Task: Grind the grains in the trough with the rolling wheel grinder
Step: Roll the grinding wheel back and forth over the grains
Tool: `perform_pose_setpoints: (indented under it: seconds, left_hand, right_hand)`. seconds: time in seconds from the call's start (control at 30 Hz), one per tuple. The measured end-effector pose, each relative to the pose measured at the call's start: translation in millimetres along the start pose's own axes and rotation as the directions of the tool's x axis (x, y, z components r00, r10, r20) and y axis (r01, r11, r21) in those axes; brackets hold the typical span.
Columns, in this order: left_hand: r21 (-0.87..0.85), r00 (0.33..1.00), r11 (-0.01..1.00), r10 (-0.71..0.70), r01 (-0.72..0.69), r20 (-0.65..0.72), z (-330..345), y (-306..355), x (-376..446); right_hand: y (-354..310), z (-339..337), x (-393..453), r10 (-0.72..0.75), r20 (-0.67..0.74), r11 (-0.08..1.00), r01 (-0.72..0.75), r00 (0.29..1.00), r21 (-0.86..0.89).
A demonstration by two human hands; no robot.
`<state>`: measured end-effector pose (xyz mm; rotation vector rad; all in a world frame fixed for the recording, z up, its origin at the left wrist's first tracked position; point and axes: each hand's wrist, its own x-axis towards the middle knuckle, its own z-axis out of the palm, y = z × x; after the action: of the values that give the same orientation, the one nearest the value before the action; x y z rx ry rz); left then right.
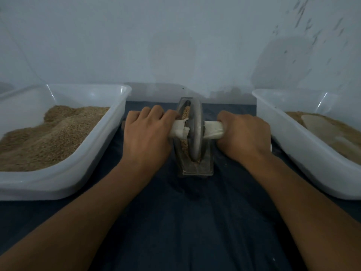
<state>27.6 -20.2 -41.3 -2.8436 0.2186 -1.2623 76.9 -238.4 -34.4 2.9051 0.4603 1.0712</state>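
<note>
Both hands (145, 132) (244, 133) on wheel handle (213, 130)

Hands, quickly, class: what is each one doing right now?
Left hand: grips the wheel's handle.
Right hand: grips the same handle, other side.

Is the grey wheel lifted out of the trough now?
No, the grey metal grinding wheel sits down inside the narrow metal trough, among the tan grains.

no legible txt, no labels, no brands, no nos.
</note>
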Motion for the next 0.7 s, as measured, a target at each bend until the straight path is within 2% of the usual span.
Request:
perform_pose_setpoints:
  seconds: [0.37,0.57,0.7]
  left_hand:
    - [-0.056,0.999,0.998,-0.036,0.034,-0.035,-11.5,0.5,-4.5]
    - [0.001,0.999,1.0,-0.002,0.002,0.032,-3.2,0.0,-3.1]
    - [0.052,0.998,0.998,0.022,-0.025,0.055,7.3,0.2,-1.5]
  right_hand:
    - [-3.4,-13.8,-4.9,-0.009,-0.012,1.0,0.009,1.0,-0.022]
    - [-1.3,-2.6,-4.0,-0.005,0.054,1.0,0.005,0.999,-0.011]
    - [-0.7,7.2,-1.9,0.0,0.019,0.999,0.0,1.0,-0.036]
